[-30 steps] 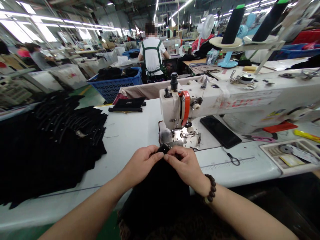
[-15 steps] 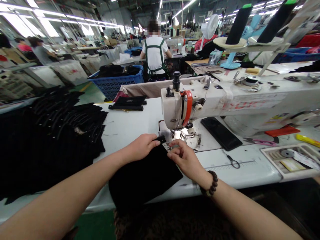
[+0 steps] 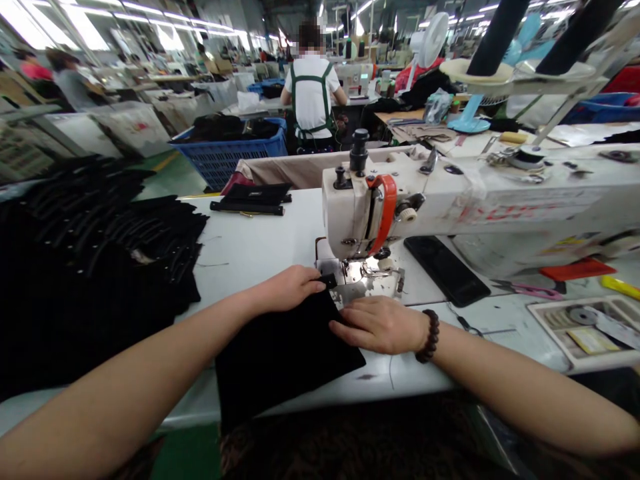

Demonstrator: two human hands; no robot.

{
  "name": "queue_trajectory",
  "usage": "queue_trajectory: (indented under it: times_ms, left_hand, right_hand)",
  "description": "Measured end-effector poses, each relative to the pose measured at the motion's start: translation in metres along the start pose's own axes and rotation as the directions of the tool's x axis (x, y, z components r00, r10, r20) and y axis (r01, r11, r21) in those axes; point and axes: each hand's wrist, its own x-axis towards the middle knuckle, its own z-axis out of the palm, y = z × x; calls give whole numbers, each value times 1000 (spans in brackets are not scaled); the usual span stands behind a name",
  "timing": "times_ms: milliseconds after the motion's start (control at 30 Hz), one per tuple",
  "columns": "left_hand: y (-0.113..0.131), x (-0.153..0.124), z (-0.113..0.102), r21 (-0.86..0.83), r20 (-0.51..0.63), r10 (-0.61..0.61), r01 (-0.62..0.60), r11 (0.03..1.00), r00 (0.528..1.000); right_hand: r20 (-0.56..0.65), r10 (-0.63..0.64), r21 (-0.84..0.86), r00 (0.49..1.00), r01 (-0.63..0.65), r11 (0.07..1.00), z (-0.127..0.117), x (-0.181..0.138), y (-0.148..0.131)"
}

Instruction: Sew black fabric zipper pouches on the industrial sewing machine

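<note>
A black fabric piece [image 3: 280, 353] lies on the white table [image 3: 250, 247] in front of the white sewing machine [image 3: 450, 200], its far corner near the needle plate [image 3: 357, 283]. My left hand [image 3: 290, 288] holds the top edge of the fabric, fingers curled and pinching a small black tab at the corner. My right hand [image 3: 380, 325] lies flat with fingers stretched out, pressing the fabric's right edge just in front of the plate. A bead bracelet is on that wrist.
A large heap of black garments [image 3: 90, 267] covers the table's left. A black phone [image 3: 447, 270], small scissors [image 3: 465, 323], pink scissors [image 3: 525, 289] and a parts tray [image 3: 585, 327] lie right. Behind stand a blue basket [image 3: 230, 157] and a person in a white shirt [image 3: 311, 100].
The fabric went from being held up in both hands onto the table, slid toward the needle plate. My right hand dropped from pinching to lying flat on it.
</note>
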Motion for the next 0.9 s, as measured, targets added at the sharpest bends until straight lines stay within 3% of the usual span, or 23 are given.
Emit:
queue_trajectory:
  times_ms: [167,467,700,900]
  left_hand:
    - [2,11,4,59,17,-18,17,998,1000]
    - [4,33,15,195,-3,-77,76,978,997]
    - [0,27,20,222,-139,-231,258,940,963]
    - [-12,29,23,156,-239,-274,315,936,932]
  right_hand:
    - [-31,-41,-60,999,39,997,2,0,3]
    - [80,111,-17,991,-110,994,16,-8,7]
    - [299,261,76,918,-295,952,24,2,7]
    - [402,337,41,852,-384,922,29,13,13]
